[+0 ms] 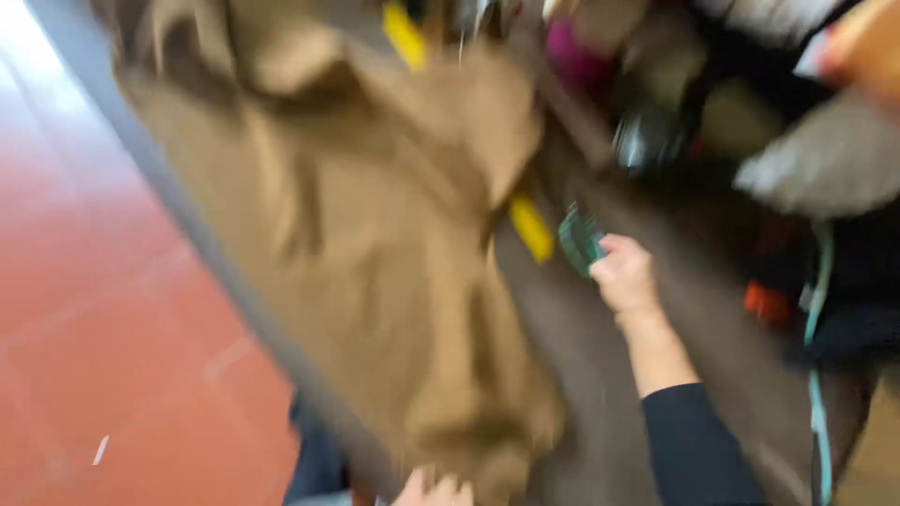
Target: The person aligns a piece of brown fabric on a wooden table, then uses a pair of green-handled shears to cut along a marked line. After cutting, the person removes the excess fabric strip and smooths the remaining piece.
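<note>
Brown fabric [375,244] lies rumpled across the surface [600,375], not yet flattened; left hand [433,489] grips its near edge, right hand [623,276] pinches a green object [579,239].

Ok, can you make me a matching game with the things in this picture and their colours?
Things:
1. cloth
2. floor
3. small thing in the right hand
4. sleeve

Colours:
a. black
b. green
c. tan brown
d. red

Pairs: 1-c, 2-d, 3-b, 4-a. The small thing is too blurred to name. The left hand touches the cloth's bottom edge.
</note>
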